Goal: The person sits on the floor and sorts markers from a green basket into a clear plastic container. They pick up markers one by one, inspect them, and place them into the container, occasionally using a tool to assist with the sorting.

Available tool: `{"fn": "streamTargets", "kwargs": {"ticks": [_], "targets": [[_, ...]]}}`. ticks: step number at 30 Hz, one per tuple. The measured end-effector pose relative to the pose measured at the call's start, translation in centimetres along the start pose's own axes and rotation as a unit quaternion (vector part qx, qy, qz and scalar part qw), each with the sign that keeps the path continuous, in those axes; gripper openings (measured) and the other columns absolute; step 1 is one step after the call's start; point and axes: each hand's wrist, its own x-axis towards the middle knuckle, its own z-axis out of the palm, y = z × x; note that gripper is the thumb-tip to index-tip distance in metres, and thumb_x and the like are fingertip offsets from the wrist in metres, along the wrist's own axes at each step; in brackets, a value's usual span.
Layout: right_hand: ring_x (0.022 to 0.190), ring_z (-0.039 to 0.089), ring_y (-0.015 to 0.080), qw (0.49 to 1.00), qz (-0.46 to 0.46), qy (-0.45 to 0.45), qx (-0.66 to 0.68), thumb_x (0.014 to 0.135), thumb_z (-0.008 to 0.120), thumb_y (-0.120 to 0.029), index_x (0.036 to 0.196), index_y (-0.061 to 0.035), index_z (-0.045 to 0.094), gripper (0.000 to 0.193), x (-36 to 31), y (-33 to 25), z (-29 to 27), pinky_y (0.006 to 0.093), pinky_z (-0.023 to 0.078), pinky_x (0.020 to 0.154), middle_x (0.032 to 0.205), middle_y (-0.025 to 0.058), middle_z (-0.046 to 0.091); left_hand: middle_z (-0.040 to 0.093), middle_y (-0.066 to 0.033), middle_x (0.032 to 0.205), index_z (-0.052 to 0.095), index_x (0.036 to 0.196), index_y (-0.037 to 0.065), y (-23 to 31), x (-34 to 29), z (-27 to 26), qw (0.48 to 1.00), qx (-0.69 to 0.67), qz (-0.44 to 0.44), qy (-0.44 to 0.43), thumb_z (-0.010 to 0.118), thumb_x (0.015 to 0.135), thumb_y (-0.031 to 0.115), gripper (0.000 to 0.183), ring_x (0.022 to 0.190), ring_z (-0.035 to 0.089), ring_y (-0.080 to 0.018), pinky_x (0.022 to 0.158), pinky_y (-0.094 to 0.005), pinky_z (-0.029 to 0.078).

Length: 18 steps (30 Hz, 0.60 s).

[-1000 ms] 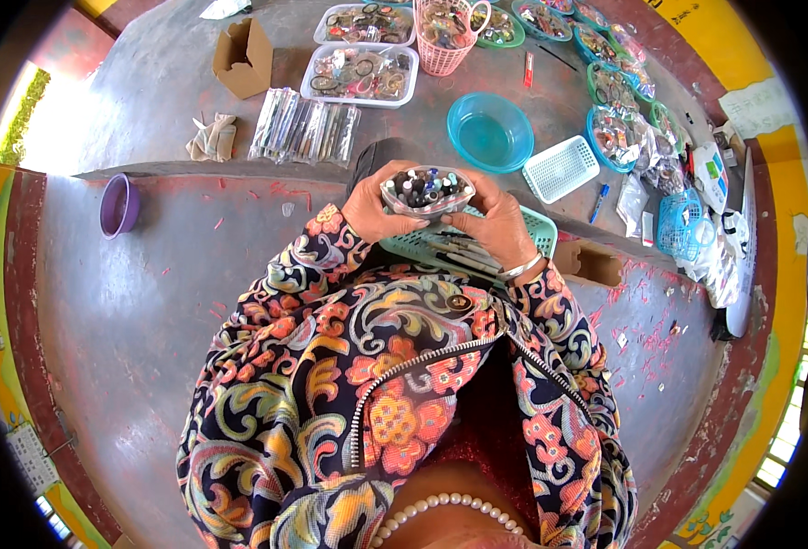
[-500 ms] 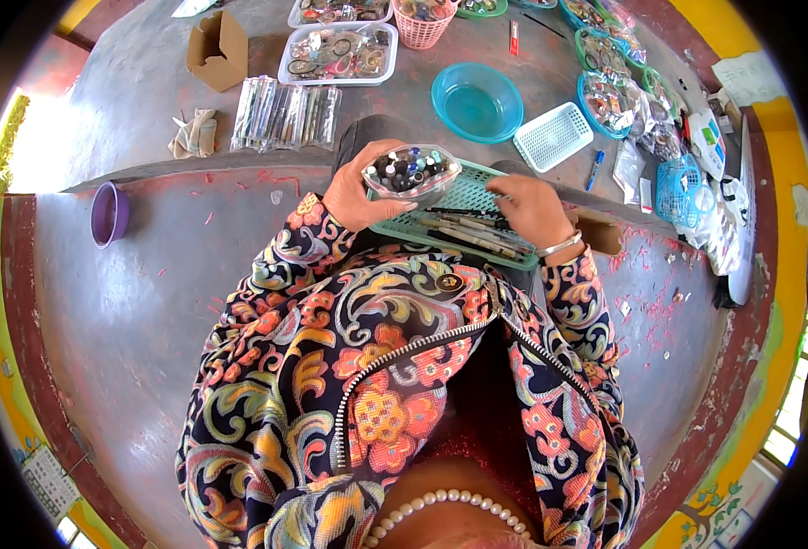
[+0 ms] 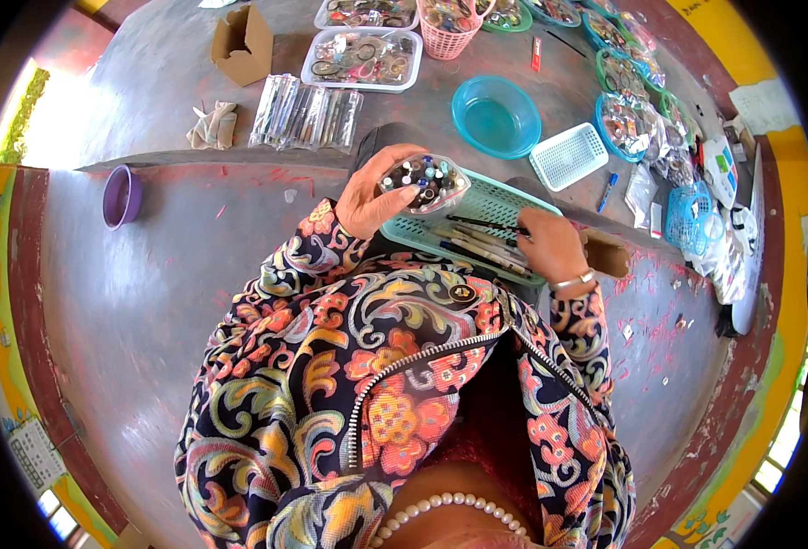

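Mid-frame, below the grey table, left hand pinches a bag, right hand a black pen; yellow wall upper right.

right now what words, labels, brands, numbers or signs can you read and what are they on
I won't copy out any text; where it stands:
Yellow wall, upper right: dark lettering, cut off at the rim.
Red strip, top: pale marks, too small to read.
White-and-green package, right: print too small.
Gridded sheet, lower left: too blurred.
Clear bag in the left hand: no lettering I can make out.
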Motion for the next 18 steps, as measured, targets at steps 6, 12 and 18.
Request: {"fn": "streamTargets", "kwargs": {"ticks": [6,12,18], "targets": [[0.069,0.058,0.0059,0.909,0.161,0.082,0.375,0.087,0.062,-0.002,0.103,-0.0016,0.061,0.017,-2.6,1.7,-2.7,0.0207,0.046,0.062,0.08,-0.0017,0.062,0.053,-0.0106,0.123,0.041,0.132,-0.001,-1.6,0.3,-0.1,0.999,-0.048,0.009,0.013,0.049,0.09,0.017,0.046,0.114,0.049,-0.016,0.099,-0.0308,0.037],[0.074,0.059,0.0136,0.738,0.051,0.253,0.623,0.095,0.054,-0.014,0.105,0.0038,0.058,0.02,-3.1,0.5,-4.8,0.0287,0.049,0.072,0.086,0.0067,0.062,0.054,-0.0092,0.12,0.042,0.131,-0.001,-1.7,0.4,0.5,0.994,-0.097,-0.028,0.028,0.048,0.094,0.018,0.041,0.11,0.05,-0.0132,0.096,-0.0287,0.039],[0.076,0.059,0.0157,0.749,-0.04,0.291,0.594,0.097,0.053,-0.021,0.107,0.0046,0.056,0.028,-1.8,-3.3,-6.7,0.0297,0.049,0.072,0.089,0.01,0.061,0.056,-0.0099,0.122,0.043,0.13,-0.001,-0.9,0.4,0.8,0.999,-0.002,-0.036,0.018,0.053,0.089,0.011,0.044,0.113,0.052,-0.0149,0.096,-0.0298,0.042]]}}
